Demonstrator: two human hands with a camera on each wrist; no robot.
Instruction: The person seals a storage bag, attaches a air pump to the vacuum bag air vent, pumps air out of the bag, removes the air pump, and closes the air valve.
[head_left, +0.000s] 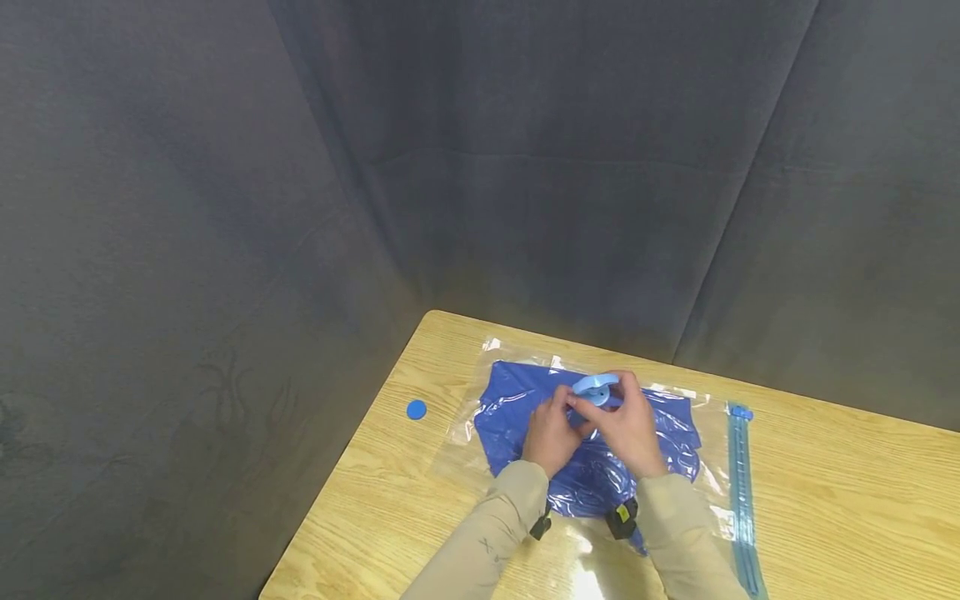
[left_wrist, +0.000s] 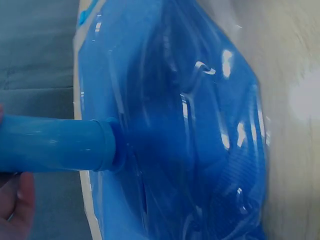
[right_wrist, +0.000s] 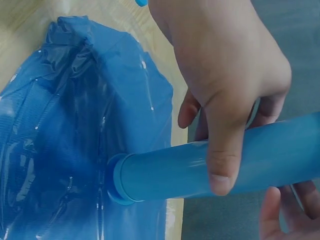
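Both hands grip the blue pump [right_wrist: 200, 167]: left hand [head_left: 550, 431] at nine o'clock, right hand [head_left: 628, 427] at three. The pump stands on the vacuum bag [head_left: 525, 400]; a blue cap [head_left: 416, 409] lies at nine o'clock.

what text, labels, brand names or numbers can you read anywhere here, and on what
None can be read.
The clear plastic vacuum bag holding blue cloth shows no print.
The blue plastic pump tube that both hands grip is plain in both wrist views.
The small round blue cap on the wooden table is plain.
A faint dark mark on the left beige sleeve is too small to read.
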